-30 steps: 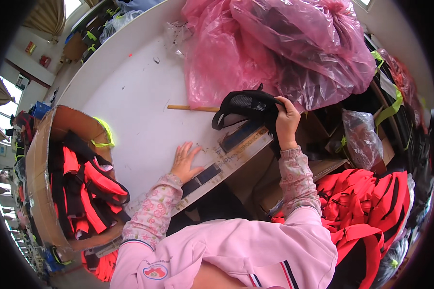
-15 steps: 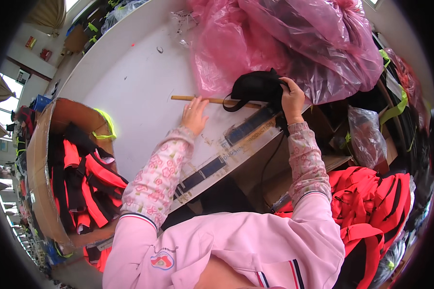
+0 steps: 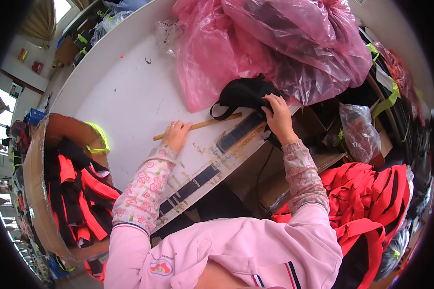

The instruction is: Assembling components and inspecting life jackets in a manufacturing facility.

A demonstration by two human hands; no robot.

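My left hand [image 3: 176, 134] rests on a thin wooden stick [image 3: 212, 123] that lies across the white table [image 3: 125, 91]; its fingers curl over the stick's left part. My right hand [image 3: 277, 114] grips a black fabric piece with a strap loop [image 3: 241, 96] at the table's near edge. That black piece lies against a big pink plastic bag [image 3: 275, 43] full of dark items.
A cardboard box [image 3: 36, 192] at my left holds red and black garments with a yellow-green strip. More red and black garments [image 3: 371, 202] pile at my right beside a small clear bag [image 3: 357, 135]. Dark tape strips mark the table edge [image 3: 197, 178].
My left hand has slid forward across the table onto the wooden stick. My right hand has kept hold of the black piece, which now lies bunched closer to the pink bag.
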